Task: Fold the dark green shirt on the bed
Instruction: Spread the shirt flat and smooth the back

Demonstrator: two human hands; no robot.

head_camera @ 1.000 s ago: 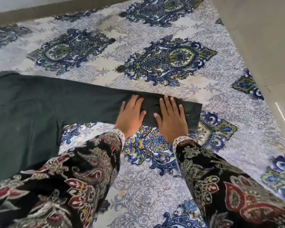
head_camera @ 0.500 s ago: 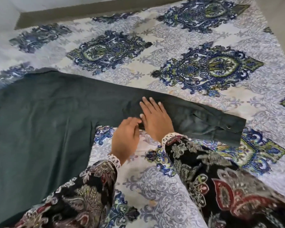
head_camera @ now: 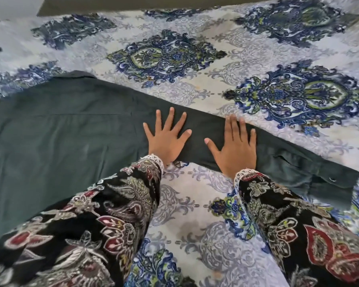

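Observation:
The dark green shirt (head_camera: 66,129) lies flat on the bed, its body at the left and one long sleeve (head_camera: 282,162) stretched out to the right, ending in a buttoned cuff (head_camera: 332,183). My left hand (head_camera: 166,137) presses flat on the sleeve near the armpit, fingers spread. My right hand (head_camera: 234,146) lies flat on the middle of the sleeve, fingers straight. The shirt's lower left part is hidden behind my patterned sleeve.
The bed is covered by a pale sheet (head_camera: 195,92) with blue and green ornamental medallions. A dark strip (head_camera: 133,4) runs along the bed's far edge. My own black floral sleeves (head_camera: 91,235) fill the foreground.
Both hands have slid left along the sleeve, away from the cuff towards the shoulder, and have spread apart. The left hand, half off the sleeve a moment ago, now lies flat on it.

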